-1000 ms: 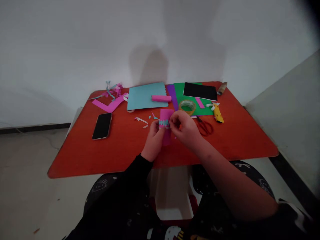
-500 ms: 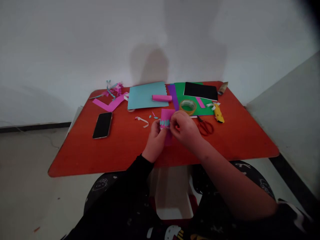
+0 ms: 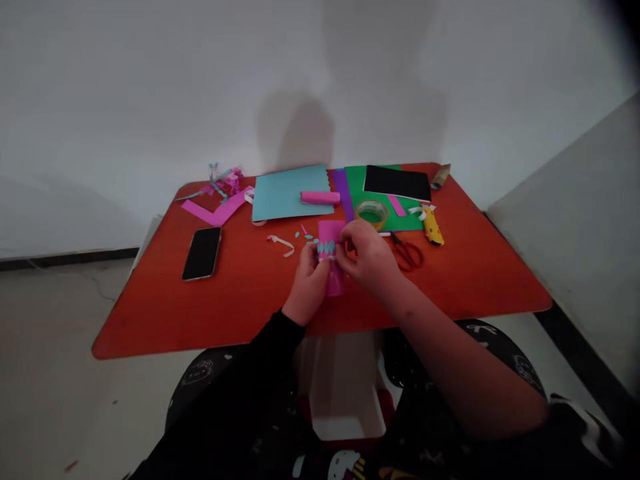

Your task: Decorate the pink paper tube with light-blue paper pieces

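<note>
My left hand (image 3: 309, 283) is closed around the lower left side of a pink paper roll (image 3: 331, 231), holding it over the front middle of the table. A row of small light-blue leaf-shaped cutouts (image 3: 327, 247) runs across the roll, above a pale band. At its right edge, the fingertips of my right hand (image 3: 364, 250) are pinched together against the row; whatever lies between them is hidden. Just left of the roll, several loose blue and pink paper bits (image 3: 303, 233) lie on the red table (image 3: 240, 300).
Red-handled scissors (image 3: 407, 253) and a tape roll (image 3: 371, 213) lie to the right. Behind are a light-blue sheet (image 3: 280, 193), another pink roll (image 3: 320, 198), green paper (image 3: 356, 183) and a black rectangle (image 3: 397, 183). A phone (image 3: 202, 253) lies left, a yellow piece (image 3: 433, 227) right.
My right fingertips have shifted slightly left and down along the roll's edge. Both hands stay at the pink roll, and the whole view has drifted a little.
</note>
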